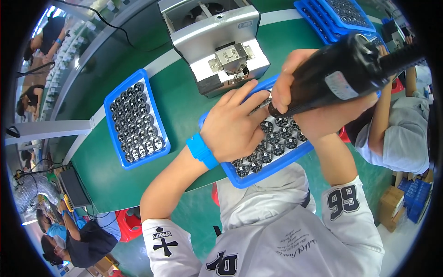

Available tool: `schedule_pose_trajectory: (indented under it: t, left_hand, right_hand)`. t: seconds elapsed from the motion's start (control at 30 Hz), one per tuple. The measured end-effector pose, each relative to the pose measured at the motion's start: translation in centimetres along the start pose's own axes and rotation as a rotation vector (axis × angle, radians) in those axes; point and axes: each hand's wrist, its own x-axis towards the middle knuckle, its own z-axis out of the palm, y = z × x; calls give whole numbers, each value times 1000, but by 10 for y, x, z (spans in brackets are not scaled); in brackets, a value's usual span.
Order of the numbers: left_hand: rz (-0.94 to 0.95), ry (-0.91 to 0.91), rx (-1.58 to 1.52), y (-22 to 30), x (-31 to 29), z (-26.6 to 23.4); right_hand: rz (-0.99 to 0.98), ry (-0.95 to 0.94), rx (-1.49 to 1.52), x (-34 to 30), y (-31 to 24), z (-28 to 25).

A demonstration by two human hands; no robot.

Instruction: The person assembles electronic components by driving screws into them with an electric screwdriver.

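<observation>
My right hand (318, 106) is wrapped round a black power screwdriver (330, 76), tilted with its tip down to the left and its cable end up to the right. Under its tip lies a blue tray (251, 179) filled with small round black-and-silver parts (278, 149). My left hand (235, 122), with a blue wristband (202, 151), lies palm down over the tray's left side. Its fingers are stretched and apart, close beside the screwdriver's tip. The exact contact point is hidden by my fingers.
A silver metal machine (226, 51) stands just beyond the tray on the green table (182, 122). Another blue tray (168, 150) of similar parts sits to the left. Stacked blue trays (339, 21) are at the far right. A co-worker's grey sleeve (397, 134) shows at right.
</observation>
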Motion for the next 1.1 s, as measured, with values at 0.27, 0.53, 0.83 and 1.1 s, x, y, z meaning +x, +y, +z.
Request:
schedule_pose_trajectory:
  t: [0.27, 0.53, 0.83, 1.1]
  left_hand:
    - [-23, -41, 68, 7, 3, -5]
    - [-22, -40, 50, 10, 1, -19]
    - [-283, 232, -60, 17, -48, -59]
    - [-404, 264, 124, 28, -68, -38]
  right_hand:
    - [-206, -151, 258, -8, -33, -36]
    - [-365, -262, 2, -11, -52, -90]
    - [-168, 141, -42, -19, -19, -106]
    - [-97, 114, -74, -22, -11, -110]
